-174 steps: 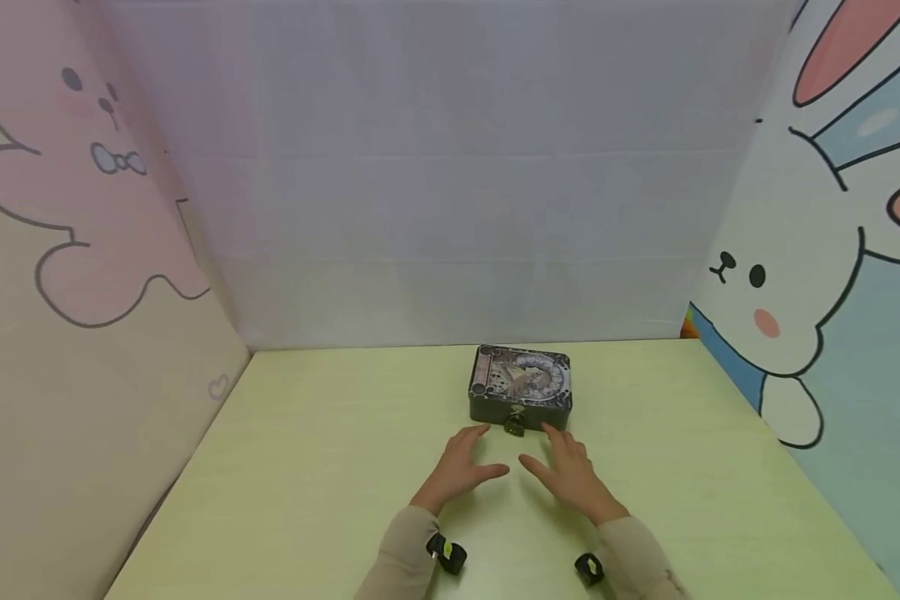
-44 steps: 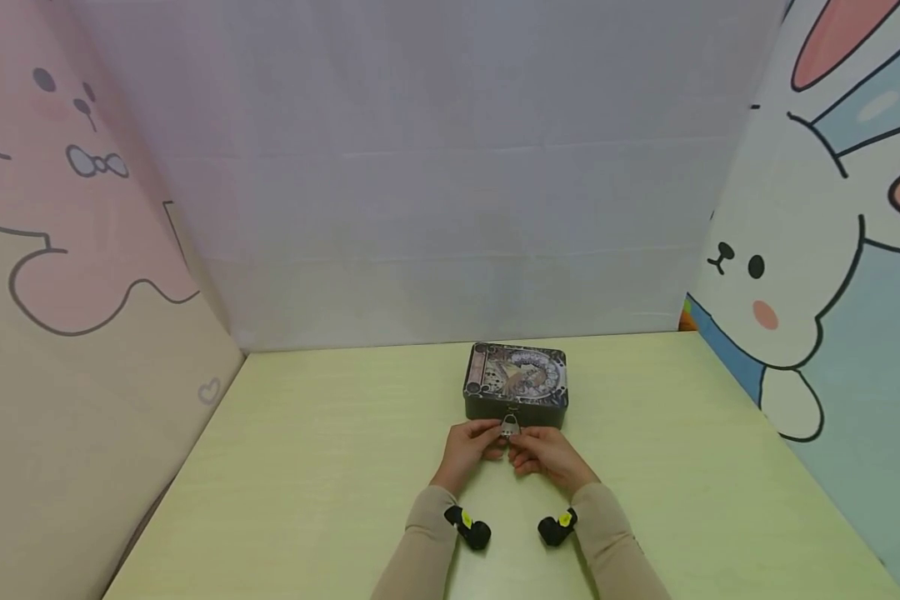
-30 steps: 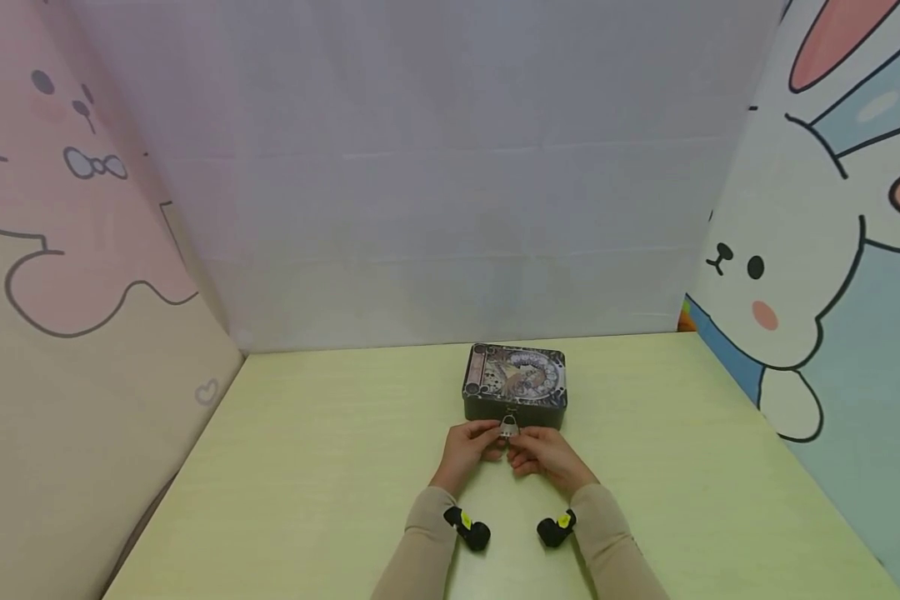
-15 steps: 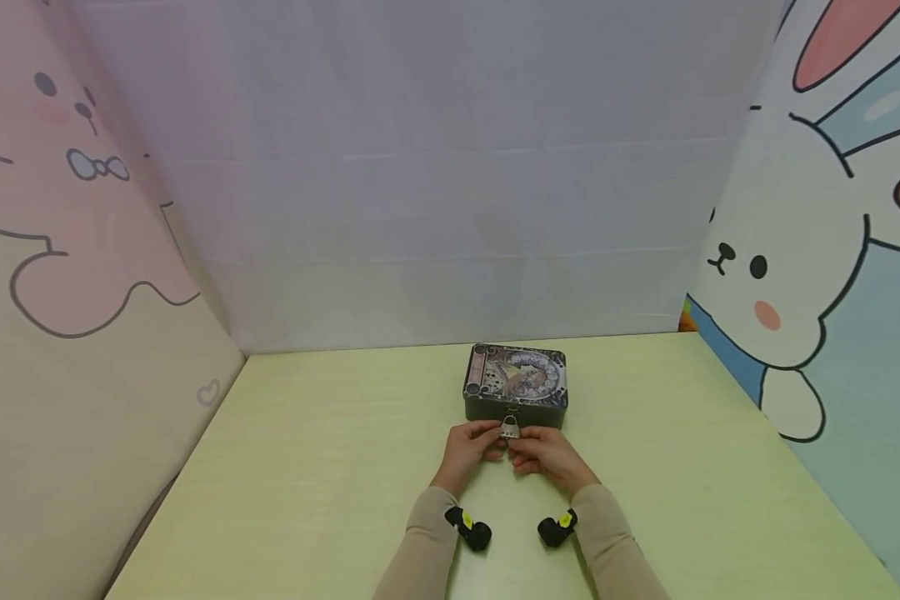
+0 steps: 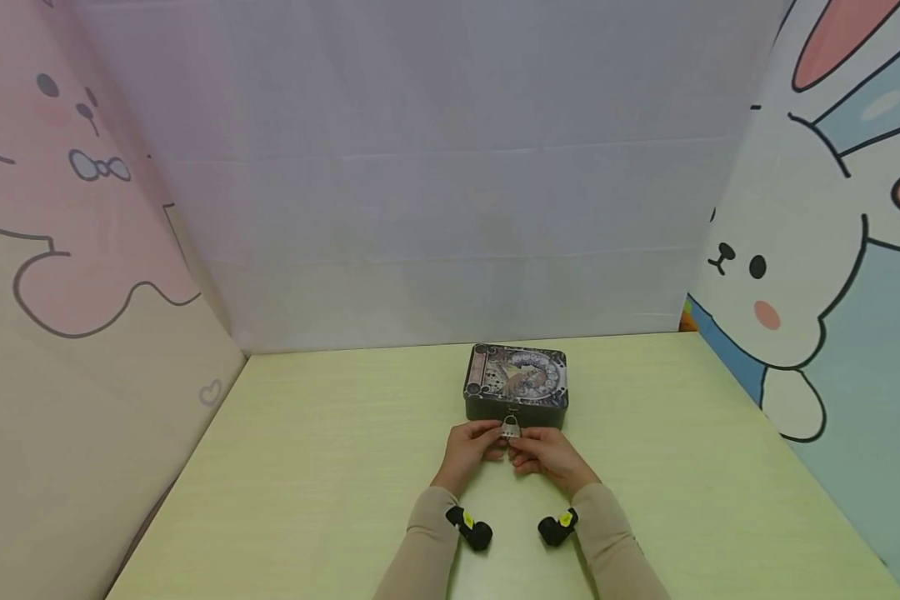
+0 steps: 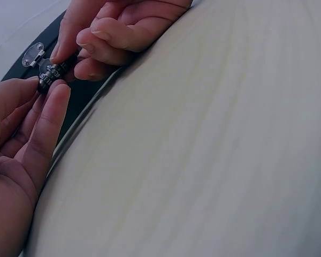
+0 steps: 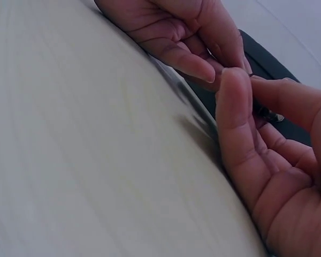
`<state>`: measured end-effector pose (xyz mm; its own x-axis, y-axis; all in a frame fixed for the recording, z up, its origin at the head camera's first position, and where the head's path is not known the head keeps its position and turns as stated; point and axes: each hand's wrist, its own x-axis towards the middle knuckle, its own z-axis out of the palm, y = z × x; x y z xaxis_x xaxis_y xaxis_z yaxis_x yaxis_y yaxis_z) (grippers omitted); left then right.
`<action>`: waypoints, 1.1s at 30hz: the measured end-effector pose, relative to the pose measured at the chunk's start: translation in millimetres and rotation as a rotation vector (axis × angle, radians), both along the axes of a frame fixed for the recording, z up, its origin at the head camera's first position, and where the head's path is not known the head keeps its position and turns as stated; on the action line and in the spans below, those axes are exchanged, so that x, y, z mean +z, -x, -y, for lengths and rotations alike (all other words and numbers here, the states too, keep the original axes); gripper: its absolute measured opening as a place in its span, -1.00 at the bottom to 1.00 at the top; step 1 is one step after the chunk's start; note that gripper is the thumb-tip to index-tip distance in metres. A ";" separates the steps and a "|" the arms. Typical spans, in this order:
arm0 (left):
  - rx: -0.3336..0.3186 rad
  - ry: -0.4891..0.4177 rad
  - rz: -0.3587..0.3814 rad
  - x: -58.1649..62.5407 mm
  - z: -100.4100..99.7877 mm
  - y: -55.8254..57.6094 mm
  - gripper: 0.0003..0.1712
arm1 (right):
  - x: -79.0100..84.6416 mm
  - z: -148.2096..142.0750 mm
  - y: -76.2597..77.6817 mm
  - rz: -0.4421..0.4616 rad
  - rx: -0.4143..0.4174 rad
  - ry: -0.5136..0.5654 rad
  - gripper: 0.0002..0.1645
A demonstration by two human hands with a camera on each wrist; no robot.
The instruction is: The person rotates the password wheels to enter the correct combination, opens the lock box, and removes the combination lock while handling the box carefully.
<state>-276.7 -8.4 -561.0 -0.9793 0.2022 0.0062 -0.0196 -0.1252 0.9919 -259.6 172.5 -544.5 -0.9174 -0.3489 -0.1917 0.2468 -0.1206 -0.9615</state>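
A small silver combination padlock (image 5: 510, 427) hangs by its shackle at the front of a dark tin box (image 5: 516, 383) with an ornate printed lid. My left hand (image 5: 465, 450) pinches the lock's left side between thumb and fingertips. From the other side, my right hand (image 5: 551, 458) pinches it too. The left wrist view shows the lock's row of dials (image 6: 54, 72) with characters on them, turned upward, beside the metal hasp (image 6: 33, 54). Fingers hide nearly all of the lock in the right wrist view, where the box's dark side (image 7: 278, 69) shows behind them.
The box stands near the back edge of a pale yellow-green table (image 5: 330, 450). A whitish curtain (image 5: 450, 183) rises behind it. Side panels bear a pink cartoon figure (image 5: 82, 208) at left and a white rabbit (image 5: 787, 275) at right.
Since the earliest frame, both hands have closed in from being spread apart, taken hold of the padlock and tilted it up. Over the last second and a half they stay almost still.
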 end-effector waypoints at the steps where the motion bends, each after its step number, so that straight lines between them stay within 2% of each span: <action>1: 0.002 0.000 0.000 0.0 0.0 0.0 -0.72 | 0.5 0.3 -0.3 0.002 -0.002 -0.001 -0.80; 8: -0.006 -0.005 -0.008 30.4 3.2 -16.5 -0.73 | 3.1 1.2 -2.2 0.004 -0.001 -0.008 -0.78; 22: 0.008 -0.016 0.001 33.1 1.4 -19.7 -0.74 | 7.4 1.3 -4.8 0.018 -0.011 -0.007 -0.81; 33: 0.007 -0.029 -0.006 34.4 2.0 -20.4 -0.74 | 2.5 -0.3 -4.2 0.001 -0.016 0.021 -0.85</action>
<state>-256.2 -10.4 -526.6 -0.9807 0.1947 0.0181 -0.0123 -0.1539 0.9880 -255.4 172.8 -541.9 -0.9226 -0.3384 -0.1850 0.2453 -0.1448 -0.9586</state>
